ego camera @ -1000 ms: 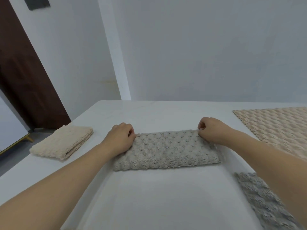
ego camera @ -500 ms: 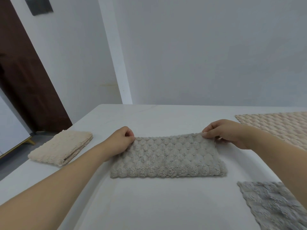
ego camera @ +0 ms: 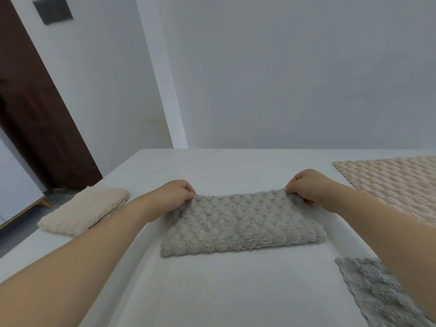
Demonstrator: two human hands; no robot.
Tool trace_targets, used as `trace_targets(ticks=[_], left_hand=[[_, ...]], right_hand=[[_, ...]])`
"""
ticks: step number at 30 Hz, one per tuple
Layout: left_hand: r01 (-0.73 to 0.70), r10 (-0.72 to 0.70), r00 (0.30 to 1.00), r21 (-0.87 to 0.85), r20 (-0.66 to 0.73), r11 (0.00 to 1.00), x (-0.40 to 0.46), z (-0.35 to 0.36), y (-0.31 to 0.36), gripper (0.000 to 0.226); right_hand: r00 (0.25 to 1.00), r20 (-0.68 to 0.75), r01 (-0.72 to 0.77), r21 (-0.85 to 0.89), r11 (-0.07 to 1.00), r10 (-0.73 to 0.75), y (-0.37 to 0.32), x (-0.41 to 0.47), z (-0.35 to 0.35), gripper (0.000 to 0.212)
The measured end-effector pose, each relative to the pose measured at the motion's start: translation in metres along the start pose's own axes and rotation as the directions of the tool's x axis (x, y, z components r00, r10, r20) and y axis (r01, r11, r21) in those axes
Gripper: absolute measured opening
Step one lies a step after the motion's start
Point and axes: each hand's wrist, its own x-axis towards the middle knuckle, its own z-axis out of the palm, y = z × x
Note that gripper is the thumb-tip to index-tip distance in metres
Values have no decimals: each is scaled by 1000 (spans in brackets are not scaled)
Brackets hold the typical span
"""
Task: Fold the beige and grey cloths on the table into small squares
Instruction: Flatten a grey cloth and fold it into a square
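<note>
A grey bubble-textured cloth [ego camera: 243, 226], folded into a long strip, lies across the middle of the white table [ego camera: 212, 291]. My left hand [ego camera: 175, 194] pinches its far left corner and my right hand [ego camera: 306, 185] pinches its far right corner; the far edge is raised slightly off the table. A beige cloth [ego camera: 87, 210] folded into a small square rests at the left. A flat, unfolded beige cloth [ego camera: 391, 182] lies at the right. Another grey cloth [ego camera: 372, 289] lies at the near right, partly under my right forearm.
The table's left edge runs close beside the folded beige cloth. A white wall stands behind the table, and a dark brown door [ego camera: 35, 119] is at the far left.
Both hands went from pressing the strip's far corners to pinching and lifting its far edge. The view has tilted up a little.
</note>
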Motion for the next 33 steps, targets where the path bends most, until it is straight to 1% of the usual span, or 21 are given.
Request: trace_targets(ticks=[1,2,5,6,8,9,10,11,12,13,14,15,17,18,19,20,22,24,28,33], left_hand=[[21,-21,1000,-10,8,1000,-1,0,-2,18],[40,-40,999,-55,15,998,-1,-1,-3,22],[91,-82,996,-245,43,965,-2,-3,-6,32],[97,-92,995,-272,30,957,-1,-3,-8,33],[80,-97,994,-256,-55,963,3,-2,-12,33],[53,-79,988,-192,-131,980,4,0,-13,34],[21,-33,975,-60,-218,998,4,3,-14,34],[-3,47,953,144,-300,990,1,7,-12,34],[-41,165,923,336,-347,941,-4,13,-8,34],[-111,285,888,434,-360,894,-10,20,-4,34],[-202,373,858,437,-352,877,-17,28,2,33],[-287,430,843,407,-324,868,-24,37,7,31],[-407,516,830,403,-211,819,-35,57,12,32],[-433,533,836,440,-130,787,-39,67,12,36],[-433,518,854,486,-47,759,-41,74,10,43],[-411,476,879,527,14,744,-43,80,6,50],[-350,391,918,591,63,727,-43,85,1,57],[-327,368,928,608,62,723,-44,86,1,59],[-317,338,937,605,84,730,-45,82,3,59],[-251,286,957,595,37,763,-46,65,-15,61]], right_hand=[[1000,-14,-15,-5,1000,15,-1,3,2,8],[999,-25,-35,-3,999,35,-2,5,3,9],[995,-60,-84,16,996,85,-3,9,5,13],[993,-73,-94,18,995,95,-4,10,6,14],[989,-111,-100,20,995,102,-4,12,9,11],[985,-138,-98,15,995,99,-4,12,12,8],[982,-169,-91,-11,996,88,-6,10,14,7],[977,-204,-73,-82,994,54,-9,5,18,7],[971,-239,-49,-202,978,-1,-12,-1,21,6],[956,-280,-20,-346,938,-83,-14,-8,26,9],[931,-310,32,-459,888,-194,-18,-17,31,18],[897,-312,117,-517,848,-314,-23,-29,38,28],[837,-240,313,-526,791,-491,-27,-50,56,39],[828,-167,375,-544,751,-535,-26,-58,66,40],[837,-86,399,-578,712,-540,-21,-64,76,43],[863,-15,390,-615,685,-505,-15,-68,85,47],[907,48,340,-668,662,-418,-5,-70,94,54],[919,49,313,-693,649,-391,-2,-66,94,55],[933,82,306,-693,653,-350,-2,-59,88,56],[951,68,261,-698,667,-301,10,-58,69,57]])
